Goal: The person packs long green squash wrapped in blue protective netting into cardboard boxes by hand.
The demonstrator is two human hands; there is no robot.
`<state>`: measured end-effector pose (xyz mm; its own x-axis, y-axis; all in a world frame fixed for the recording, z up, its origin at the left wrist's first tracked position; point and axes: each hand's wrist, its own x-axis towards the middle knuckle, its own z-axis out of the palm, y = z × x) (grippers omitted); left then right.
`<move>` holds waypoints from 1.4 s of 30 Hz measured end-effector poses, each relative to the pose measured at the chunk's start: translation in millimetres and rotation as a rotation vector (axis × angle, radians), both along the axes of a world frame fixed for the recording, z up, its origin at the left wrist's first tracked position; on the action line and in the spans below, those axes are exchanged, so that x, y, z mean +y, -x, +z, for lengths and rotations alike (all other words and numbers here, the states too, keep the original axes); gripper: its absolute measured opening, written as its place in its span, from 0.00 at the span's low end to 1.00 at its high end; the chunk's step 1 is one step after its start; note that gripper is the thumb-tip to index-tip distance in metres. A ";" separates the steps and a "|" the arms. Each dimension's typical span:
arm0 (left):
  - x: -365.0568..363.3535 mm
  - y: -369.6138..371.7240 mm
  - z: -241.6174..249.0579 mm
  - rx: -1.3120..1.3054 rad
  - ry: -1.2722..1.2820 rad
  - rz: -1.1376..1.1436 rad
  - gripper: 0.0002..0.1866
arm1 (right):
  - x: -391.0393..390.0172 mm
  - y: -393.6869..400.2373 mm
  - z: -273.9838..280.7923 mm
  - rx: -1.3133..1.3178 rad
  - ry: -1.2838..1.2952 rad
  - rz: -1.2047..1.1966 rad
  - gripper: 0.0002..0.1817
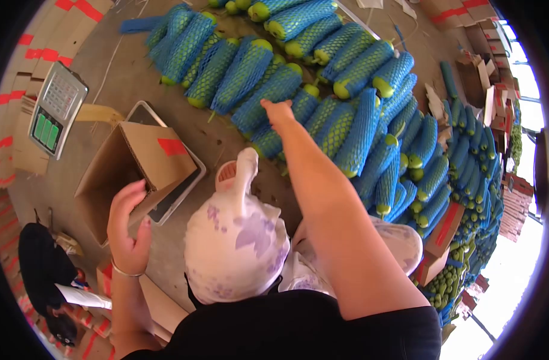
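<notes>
My right hand (278, 114) reaches forward, fingers apart, right over a long green gourd in a blue net sleeve (273, 91) in the front row of a large pile. More sleeved gourds (241, 75) lie side by side around it, their green ends showing. My left hand (130, 231) is raised with curved, spread fingers at the edge of an upright cardboard box (160, 157); nothing shows between the thumb and fingers. That box has its top open and a red tape strip, and stands on the scale platform (198, 174).
A digital scale display (58, 111) stands at the left on a bracket. Taped cartons (52, 36) are stacked along the left side. At lower left a person in dark clothing (43, 270) bends over. More sleeved gourds (460, 150) extend to the right, beside a carton (439, 243).
</notes>
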<state>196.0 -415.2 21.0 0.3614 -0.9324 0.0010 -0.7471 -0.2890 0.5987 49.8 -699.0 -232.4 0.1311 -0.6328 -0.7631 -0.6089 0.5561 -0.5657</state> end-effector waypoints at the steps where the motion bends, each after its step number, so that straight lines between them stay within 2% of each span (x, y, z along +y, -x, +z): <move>1: -25.3 -2.2 0.8 0.103 0.076 -0.081 0.23 | -0.7 -16.0 -25.6 0.106 -0.012 0.014 0.53; 2: -55.8 -7.0 0.0 0.203 0.050 -0.112 0.22 | 0.6 -33.3 -72.3 0.097 -0.049 -0.219 0.59; 3: -90.8 -12.0 -4.3 0.304 0.023 -0.143 0.20 | 0.5 -38.5 -66.3 0.089 -0.055 -0.213 0.59; 4: -127.6 -9.8 -27.6 0.532 0.082 -0.081 0.18 | 5.6 -40.4 -45.4 0.165 -0.035 -0.215 0.61; 5: -165.7 -15.8 -47.8 0.599 -0.037 -0.108 0.18 | 10.9 -41.0 -29.0 0.243 -0.016 -0.217 0.63; 6: -201.2 -24.1 -74.8 0.427 -0.255 -0.188 0.20 | 11.4 -38.7 -24.4 0.220 -0.026 -0.237 0.62; 8: -258.1 -25.5 -141.8 -0.158 -0.417 -0.297 0.29 | 13.8 -33.1 -29.0 0.183 -0.006 -0.245 0.61; 10: -291.3 -16.1 -191.6 -0.349 -0.771 -0.218 0.41 | 16.5 -25.0 -36.2 0.147 0.072 -0.265 0.57; 11: -298.5 -15.1 -216.3 -0.280 -0.823 -0.144 0.50 | 20.0 -17.1 -38.1 0.141 0.066 -0.276 0.57; 13: -298.8 -4.1 -258.8 -0.091 -0.729 0.103 0.55 | 22.0 6.1 -40.5 -0.321 0.100 -0.382 0.47; 14: -297.3 -5.1 -271.4 -0.078 -0.670 0.136 0.59 | 17.4 21.5 -35.3 -0.323 0.111 -0.394 0.47; 16: -294.4 -11.6 -281.7 -0.106 -0.548 0.120 0.58 | 10.7 61.4 -12.3 -0.855 -0.274 -0.507 0.36; 17: -293.0 -13.7 -283.1 -0.113 -0.518 0.099 0.57 | 11.0 81.3 -4.1 -0.895 -0.400 -0.590 0.29; 18: -295.8 -13.9 -278.6 -0.110 -0.512 0.094 0.57 | 15.5 101.2 15.0 -0.936 -0.456 -0.627 0.30; 19: -302.4 -15.6 -271.0 -0.145 -0.524 0.071 0.54 | 21.2 120.7 27.7 -1.063 -0.486 -0.537 0.34; 21: -314.6 -24.5 -249.6 -0.183 -0.520 0.059 0.51 | 36.7 140.2 60.9 -1.155 -0.294 -0.400 0.43; 23: -320.5 -37.0 -215.6 0.344 -0.415 -0.017 0.42 | 43.3 149.4 91.6 -1.356 -0.354 -0.309 0.49; 24: -319.6 -39.8 -197.3 0.576 -0.391 0.011 0.35 | 41.7 149.9 108.8 -1.326 -0.355 -0.375 0.53; 25: -311.1 -48.2 -174.4 0.983 -0.481 -0.017 0.29 | 38.8 152.1 119.0 -1.306 -0.246 -0.303 0.54; 26: -282.9 -35.0 -100.6 1.187 -0.478 0.043 0.25 | 37.2 157.4 121.9 -1.242 -0.171 -0.286 0.54; 27: -255.7 -42.1 -58.3 1.281 -0.587 0.053 0.27 | 37.2 163.3 123.5 -1.181 -0.098 -0.266 0.55; 29: -187.9 -58.7 -12.2 1.440 -0.357 -0.211 0.32 | 42.4 171.6 139.4 -1.208 -0.094 -0.315 0.55; 30: -148.9 -61.9 9.8 1.503 -0.299 -0.176 0.40 | 45.4 176.6 142.7 -1.268 -0.132 -0.324 0.56; 32: -62.7 -74.5 31.5 1.530 -0.204 -0.084 0.46 | 56.8 179.4 152.6 -1.335 -0.144 -0.345 0.56; 33: -36.2 -73.6 35.8 1.469 -0.152 0.036 0.55 | 63.4 182.0 155.9 -1.309 -0.129 -0.345 0.55; 34: -13.5 -62.8 57.0 1.288 -0.054 -0.001 0.58 | 68.7 185.2 159.4 -1.243 -0.091 -0.313 0.55; 37: 43.6 -83.0 65.7 1.212 -0.105 0.081 0.55 | 88.6 193.5 171.3 -1.124 -0.039 -0.236 0.54; 39: 60.8 -109.9 64.2 0.919 -0.379 0.202 0.50 | 101.8 198.5 177.6 -1.085 -0.027 -0.186 0.53; 40: 60.7 -116.4 65.0 0.889 -0.443 0.203 0.45 | 109.4 201.1 180.6 -1.059 -0.018 -0.167 0.53; 41: 61.7 -128.5 58.5 0.888 -0.437 0.205 0.45 | 116.7 202.7 183.6 -1.035 -0.009 -0.150 0.53; 42: 62.5 -143.5 44.4 0.745 -0.497 0.070 0.42 | 125.1 201.2 187.6 -1.023 -0.004 -0.219 0.54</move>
